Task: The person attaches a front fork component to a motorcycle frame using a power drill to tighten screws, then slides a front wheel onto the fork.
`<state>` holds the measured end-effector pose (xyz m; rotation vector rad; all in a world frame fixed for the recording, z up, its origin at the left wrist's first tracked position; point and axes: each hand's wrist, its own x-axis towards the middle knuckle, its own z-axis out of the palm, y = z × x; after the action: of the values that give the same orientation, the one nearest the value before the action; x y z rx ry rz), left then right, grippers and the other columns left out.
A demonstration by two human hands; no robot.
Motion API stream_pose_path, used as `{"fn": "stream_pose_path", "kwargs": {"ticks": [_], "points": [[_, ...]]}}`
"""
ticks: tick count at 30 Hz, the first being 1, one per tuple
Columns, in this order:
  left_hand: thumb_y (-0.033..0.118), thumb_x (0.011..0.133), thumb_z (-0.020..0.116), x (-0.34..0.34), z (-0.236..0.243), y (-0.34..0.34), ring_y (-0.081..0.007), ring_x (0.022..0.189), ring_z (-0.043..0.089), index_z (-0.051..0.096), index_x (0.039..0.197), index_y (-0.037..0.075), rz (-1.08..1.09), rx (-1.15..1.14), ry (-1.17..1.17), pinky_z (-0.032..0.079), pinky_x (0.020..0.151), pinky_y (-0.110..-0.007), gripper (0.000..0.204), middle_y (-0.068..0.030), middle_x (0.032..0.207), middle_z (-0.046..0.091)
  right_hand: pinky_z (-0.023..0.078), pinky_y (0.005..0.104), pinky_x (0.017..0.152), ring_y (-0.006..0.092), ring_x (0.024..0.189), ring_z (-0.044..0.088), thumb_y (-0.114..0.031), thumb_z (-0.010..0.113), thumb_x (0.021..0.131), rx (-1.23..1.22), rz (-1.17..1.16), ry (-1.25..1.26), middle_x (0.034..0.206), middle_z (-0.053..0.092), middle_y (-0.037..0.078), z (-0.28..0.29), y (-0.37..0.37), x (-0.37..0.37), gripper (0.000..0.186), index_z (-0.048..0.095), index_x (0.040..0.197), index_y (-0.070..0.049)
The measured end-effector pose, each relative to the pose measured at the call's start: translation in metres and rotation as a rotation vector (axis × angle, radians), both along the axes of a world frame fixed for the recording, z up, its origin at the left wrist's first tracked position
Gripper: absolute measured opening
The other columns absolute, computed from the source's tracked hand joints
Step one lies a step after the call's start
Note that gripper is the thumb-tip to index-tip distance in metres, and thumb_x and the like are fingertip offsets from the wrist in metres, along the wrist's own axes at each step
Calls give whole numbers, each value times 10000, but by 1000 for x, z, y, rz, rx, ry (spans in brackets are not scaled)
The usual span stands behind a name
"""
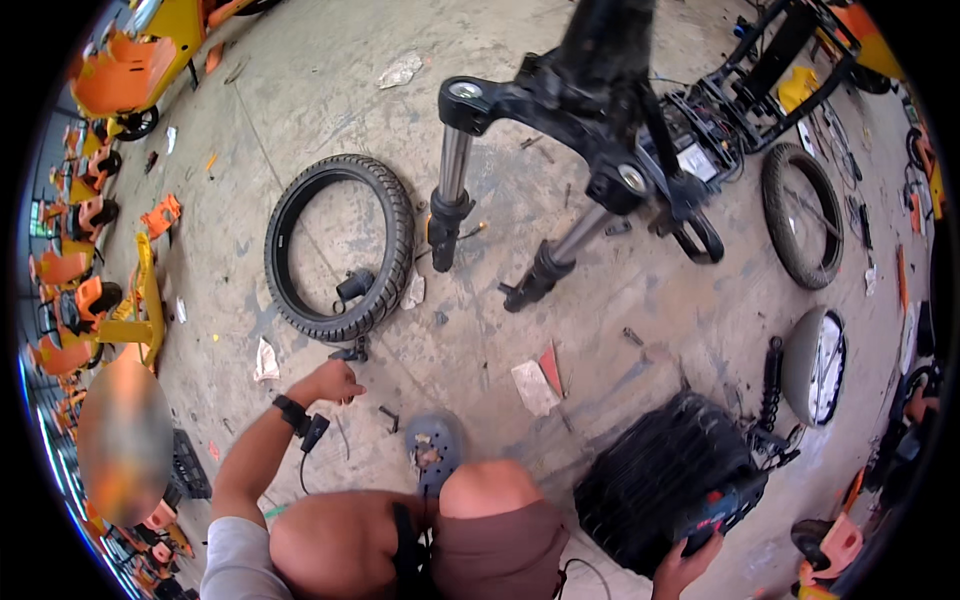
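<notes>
Left hand (pixel 330 382): fingers (pixel 349 391) curled in, just beside a small dark metal part (pixel 356 350) on the floor at the near edge of a black, blocky-tread rubber tyre (pixel 401 225); can't tell if they touch or pinch anything. Right hand (pixel 685 570): fingers closed around a black-and-red power tool (pixel 712 508), which overlaps the near right edge of a black ribbed box-shaped thing (pixel 650 465) (contact unclear). Floor (pixel 480 355) is rough, stained grey concrete. Tyre lies flat, round rim edge plain, a dark stubby cylinder (pixel 354 285) inside its ring. Black fork clamp (pixel 560 108) with two smooth shiny metal tubes (pixel 455 165) stands ahead, legs splayed. A broad concrete stretch, with flat pale scrap (pixel 534 388) on it, gives room between left hand and ribbed box.
</notes>
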<state>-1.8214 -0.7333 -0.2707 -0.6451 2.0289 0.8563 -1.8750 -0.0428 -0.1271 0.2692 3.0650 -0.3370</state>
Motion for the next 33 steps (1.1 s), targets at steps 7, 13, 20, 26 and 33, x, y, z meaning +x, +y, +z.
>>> {"fn": "stream_pose_path", "kwargs": {"ticks": [7,13,20,26,33], "points": [[344,824,718,-137,187,52,-359,835,599,750,918,62,-344,-228,698,481,736,-427,299,-182,833,595,360,476,1018,462,1148,466,-145,695,795,-105,-69,55,1206,502,286,14,-38,-24,541,484,1224,108],[200,863,728,-229,241,134,-203,608,535,732,1019,41,-326,-72,1122,413,552,-315,223,-75,710,561,375,451,1002,425,1121,492,-121,680,825,-162,-107,5,1181,518,251,22,-44,-28,481,497,1214,95],[47,900,680,-264,182,176,-77,717,635,608,1151,-62,528,554,1121,513,607,-204,283,-136,944,721,343,403,1056,376,1163,494,-116,646,876,19,-90,62,1234,521,245,6,-20,-10,479,464,1260,104],[19,833,734,-285,156,201,-58,655,639,648,1013,-35,723,594,1373,499,565,-190,207,-78,837,709,332,410,1063,368,1174,489,-249,680,893,-9,-199,-18,1267,512,248,10,-21,-14,588,445,1288,119],[13,759,762,-307,140,199,-146,553,637,661,957,14,465,222,1792,484,500,-259,222,-89,703,651,341,382,1047,349,1137,507,-246,645,918,32,-214,15,1242,540,246,9,-31,-15,555,458,1277,134]]}}
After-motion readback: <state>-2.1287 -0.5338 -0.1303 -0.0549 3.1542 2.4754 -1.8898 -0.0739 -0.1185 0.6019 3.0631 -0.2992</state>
